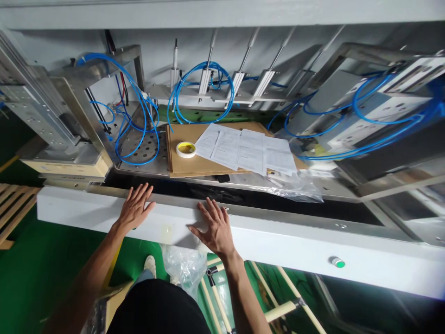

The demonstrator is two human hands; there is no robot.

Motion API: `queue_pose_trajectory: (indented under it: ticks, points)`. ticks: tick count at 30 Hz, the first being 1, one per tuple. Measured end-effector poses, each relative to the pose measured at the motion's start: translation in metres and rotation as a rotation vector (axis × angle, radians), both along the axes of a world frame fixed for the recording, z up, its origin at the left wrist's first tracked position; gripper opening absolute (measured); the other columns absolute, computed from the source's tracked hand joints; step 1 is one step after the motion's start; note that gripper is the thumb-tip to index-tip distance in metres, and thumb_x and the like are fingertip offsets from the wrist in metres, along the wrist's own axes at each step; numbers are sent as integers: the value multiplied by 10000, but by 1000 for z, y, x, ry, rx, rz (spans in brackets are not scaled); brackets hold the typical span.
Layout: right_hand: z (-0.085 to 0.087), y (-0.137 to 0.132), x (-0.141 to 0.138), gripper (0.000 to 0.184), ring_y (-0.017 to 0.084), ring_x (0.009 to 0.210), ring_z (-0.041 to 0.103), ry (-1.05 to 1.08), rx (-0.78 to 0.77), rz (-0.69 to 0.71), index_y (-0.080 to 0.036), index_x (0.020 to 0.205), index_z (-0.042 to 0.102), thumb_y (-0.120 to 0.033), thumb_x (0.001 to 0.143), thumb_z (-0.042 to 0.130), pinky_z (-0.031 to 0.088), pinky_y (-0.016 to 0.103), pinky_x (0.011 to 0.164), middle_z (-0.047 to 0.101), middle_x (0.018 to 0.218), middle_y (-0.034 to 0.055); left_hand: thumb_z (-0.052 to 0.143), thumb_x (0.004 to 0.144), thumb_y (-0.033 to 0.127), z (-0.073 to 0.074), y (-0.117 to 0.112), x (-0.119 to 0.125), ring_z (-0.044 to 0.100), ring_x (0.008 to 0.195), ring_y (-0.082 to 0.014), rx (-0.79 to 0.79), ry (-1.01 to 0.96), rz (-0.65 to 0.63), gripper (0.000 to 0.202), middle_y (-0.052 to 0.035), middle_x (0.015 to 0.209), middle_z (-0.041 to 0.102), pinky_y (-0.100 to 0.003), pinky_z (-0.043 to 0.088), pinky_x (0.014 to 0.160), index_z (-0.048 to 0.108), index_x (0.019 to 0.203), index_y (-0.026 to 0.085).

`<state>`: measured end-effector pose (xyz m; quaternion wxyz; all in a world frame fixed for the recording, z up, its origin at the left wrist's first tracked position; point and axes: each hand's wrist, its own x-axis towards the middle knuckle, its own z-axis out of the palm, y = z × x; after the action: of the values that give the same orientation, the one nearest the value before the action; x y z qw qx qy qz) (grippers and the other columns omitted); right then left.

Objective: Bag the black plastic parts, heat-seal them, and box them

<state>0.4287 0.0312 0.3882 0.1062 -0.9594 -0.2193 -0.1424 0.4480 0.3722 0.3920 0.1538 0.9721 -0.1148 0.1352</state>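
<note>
Both hands lie flat on the white rail (pixel 278 241) at the front of the machine. The left hand (pixel 134 208) has its fingers spread wide and holds nothing. The right hand (pixel 215 227) is just as open and empty, palm down. The rail is long, smooth and hard. To lean well here, I think it is best to press evenly with both palms. Just past the hands is a dark gap, then flat brown cardboard (pixel 184 164). On it sit a round tape roll (pixel 186 149) and thin white papers (pixel 243 148). Bendy blue tubes (pixel 139 120) curl farther back.
</note>
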Motion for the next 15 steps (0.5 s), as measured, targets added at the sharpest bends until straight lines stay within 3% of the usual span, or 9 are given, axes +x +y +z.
queue_pose_trajectory:
  ticks: [4, 7, 11, 15]
  points:
    - [-3, -2, -1, 915, 405, 1578, 305, -17, -3, 7, -198, 1649, 371, -718, 927, 581, 259, 618, 1255, 387, 1695, 174, 353, 1078, 430, 3, 12, -13, 437, 1520, -328, -172, -129, 114, 558, -157, 1633, 470, -591, 232, 1309, 470, 1567, 186]
    - [-4, -7, 1, 899, 411, 1562, 325, -53, -3, 14, -194, 1632, 403, -723, 925, 577, 248, 622, 1253, 421, 1675, 176, 370, 1078, 468, -5, 19, -41, 506, 1450, -307, -390, -295, 273, 536, -188, 1537, 553, -517, 339, 1265, 506, 1506, 176]
    - [2, -13, 0, 773, 410, 1510, 410, -156, 31, 61, -195, 1567, 485, -664, 959, 570, 282, 627, 1228, 508, 1607, 188, 352, 1063, 560, -41, 17, -100, 592, 1287, -323, -544, -403, 635, 561, -236, 1334, 614, -519, 464, 1137, 535, 1379, 135]
    - [6, -5, -16, 630, 416, 1325, 584, -333, 270, 138, -171, 1491, 554, -490, 960, 672, 431, 616, 1117, 642, 1418, 217, 312, 1066, 594, -93, 5, -173, 676, 991, -294, -519, -238, 904, 571, -191, 1076, 672, -503, 570, 906, 612, 1233, 137]
